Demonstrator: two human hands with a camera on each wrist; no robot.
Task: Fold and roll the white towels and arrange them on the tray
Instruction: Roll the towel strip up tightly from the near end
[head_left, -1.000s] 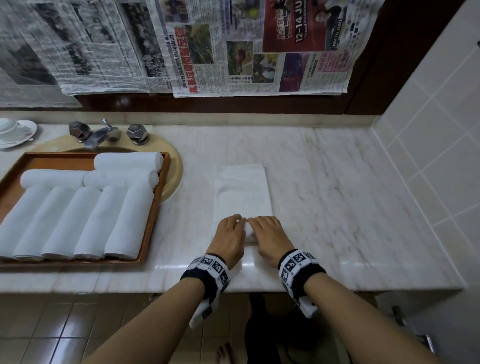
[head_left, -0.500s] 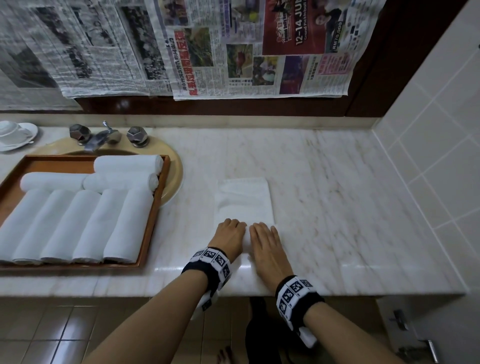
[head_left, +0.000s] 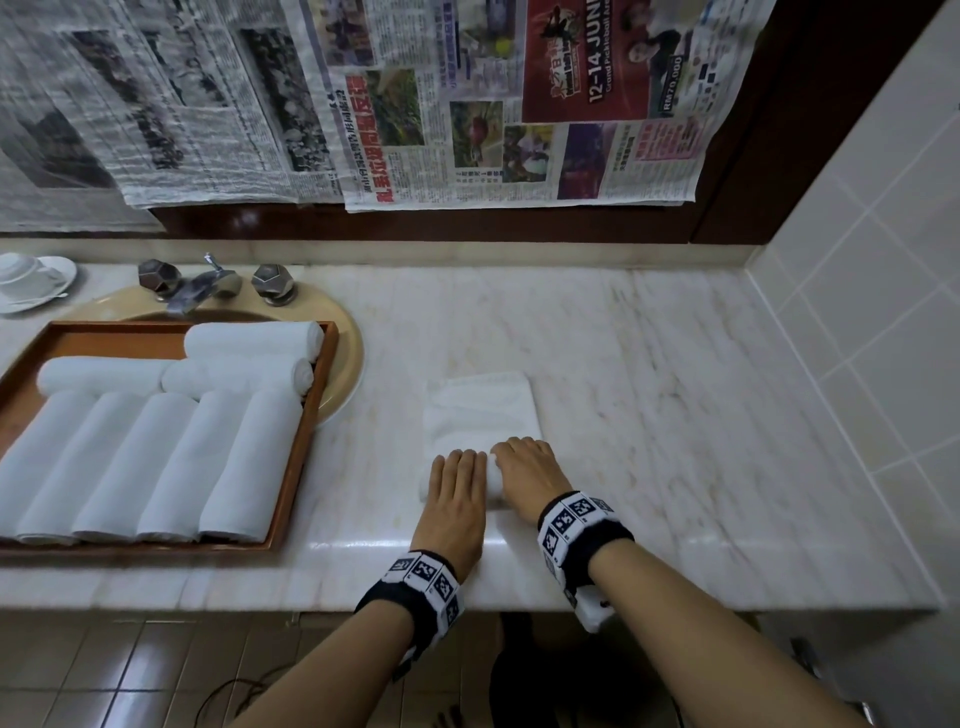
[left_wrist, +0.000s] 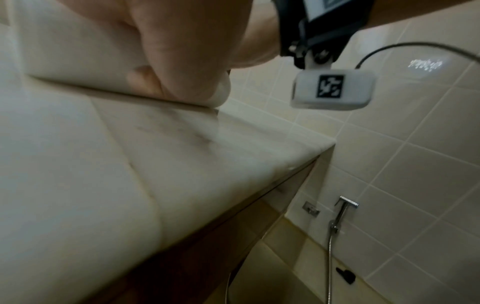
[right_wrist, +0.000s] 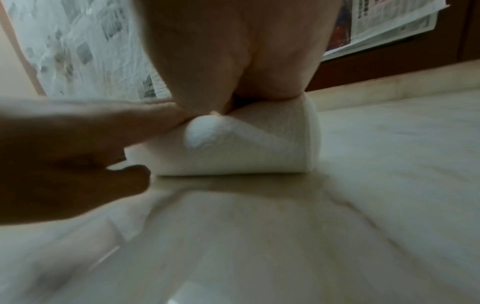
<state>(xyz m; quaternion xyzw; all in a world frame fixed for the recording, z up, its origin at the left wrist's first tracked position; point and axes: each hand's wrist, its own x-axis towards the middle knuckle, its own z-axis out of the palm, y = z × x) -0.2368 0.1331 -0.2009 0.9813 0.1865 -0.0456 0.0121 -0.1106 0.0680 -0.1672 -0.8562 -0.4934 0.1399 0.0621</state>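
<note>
The white towel (head_left: 480, 410) lies on the marble table (head_left: 649, 395), near its front edge and right of the sink. Its near end is already wound into a thick roll (seen best from the right wrist view, where the roll (right_wrist: 246, 144) lies on its side w/ the spiral end showing), and the far part is flat on the stone. Both hands sit on top of that roll, side by side and touching. The left hand (head_left: 457, 499) lies palm down, fingers straight and together over the roll's left half, pressing. The right hand (head_left: 524, 475) covers the right half, its fingers bent over the top of the roll toward the flat part; from the wrist view the palm bears on the cloth, and I can't tell if the fingertips tuck under anything. Each wrist wears a black band w/ black-and-white square markers.

To the left, well apart from the hands, a wooden tray (head_left: 296, 467) sits on the table, partly over the tan sink (head_left: 348, 358). It holds eight rolled towels: five in a row at the front (head_left: 150, 462), lying front to back, touching each other, and three behind them (head_left: 249, 338) lying crosswise. Behind the tray is a chrome tap (head_left: 208, 283) w/ two faceted knobs, and at far left a white cup on a saucer (head_left: 31, 278). Newspaper sheets (head_left: 467, 104) hang on the dark wall above the table. White tiles cover the wall at right (head_left: 857, 286).
</note>
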